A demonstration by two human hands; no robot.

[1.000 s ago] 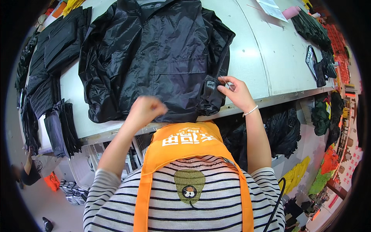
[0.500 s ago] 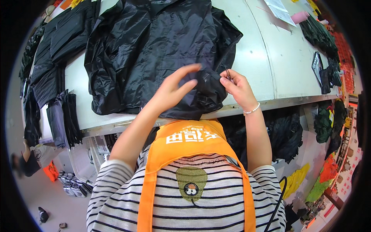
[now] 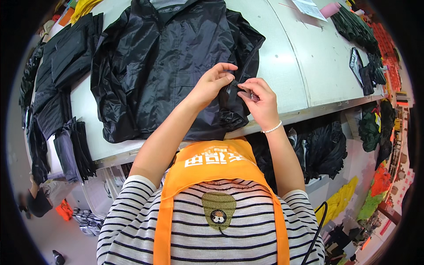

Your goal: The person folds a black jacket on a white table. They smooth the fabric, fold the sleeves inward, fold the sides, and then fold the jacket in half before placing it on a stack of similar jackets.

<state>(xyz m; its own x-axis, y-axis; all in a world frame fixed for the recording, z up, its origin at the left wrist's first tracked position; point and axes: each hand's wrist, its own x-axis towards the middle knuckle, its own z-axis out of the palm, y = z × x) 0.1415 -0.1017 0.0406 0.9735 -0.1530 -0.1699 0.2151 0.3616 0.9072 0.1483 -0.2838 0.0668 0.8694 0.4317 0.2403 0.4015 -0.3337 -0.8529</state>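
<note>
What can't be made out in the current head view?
In the head view:
Whatever the right hand may hold: screened by its own fingers.
Fabric behind the left hand: covered by it.
Top of the shiny black fabric jacket: cut off by the upper edge.
Dark-clothed person, left rim: small, blurred.

The bare left forearm (image 3: 170, 131) slants from near left toward far right; the bare left hand (image 3: 208, 87) extends its forefinger (image 3: 227, 66) beyond the thumb (image 3: 224, 81). The bare right forearm (image 3: 286, 154) leans far and left; the bare right hand (image 3: 261, 100), just beside the left, curls its fingers (image 3: 258, 85) inward.
</note>
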